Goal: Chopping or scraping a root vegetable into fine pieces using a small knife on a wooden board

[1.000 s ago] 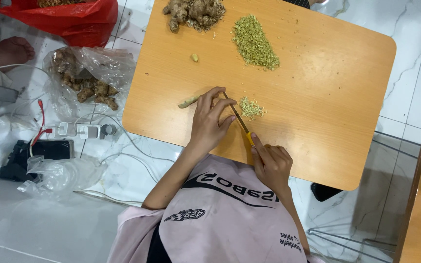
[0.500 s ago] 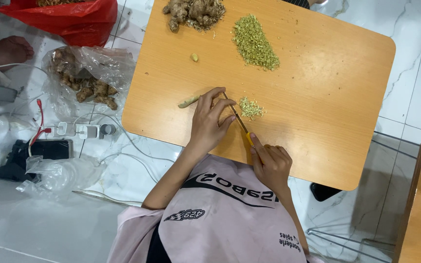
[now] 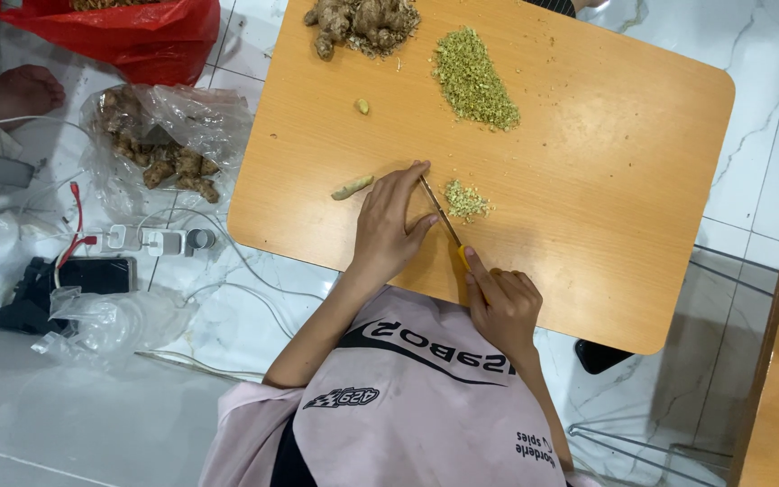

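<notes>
Left hand (image 3: 388, 230) flat, fingers pressed down on whatever sits under the fingertips; the piece itself is hidden, probably a bit of ginger. Right hand (image 3: 500, 302) closed round the yellow handle of the thin-bladed kitchen knife (image 3: 441, 215), index finger along the spine, blade tip right against my left fingers.

Versus a second ago: next to nothing has moved. Same hands, same blade angle, small heap of chopped greenish-yellow bits (image 3: 466, 200) just right of the blade about the same size. So I'm mid-chop, heap barely growing.

On the orange-brown wooden desk (image 3: 606, 180): pale peeled ginger stick (image 3: 352, 187) just left of my left hand, one small pale chunk (image 3: 362, 105) further up, larger pile of chopped greenish bits (image 3: 475, 79) near the far edge, knobbly raw ginger roots (image 3: 361, 20) beside it.

Packages, on the floor left of the desk: clear crumpled plastic bag of ginger roots (image 3: 160, 149); red plastic bag (image 3: 128, 32) above it; another empty-looking clear bag (image 3: 105, 320) lower down. No labels legible.
</notes>
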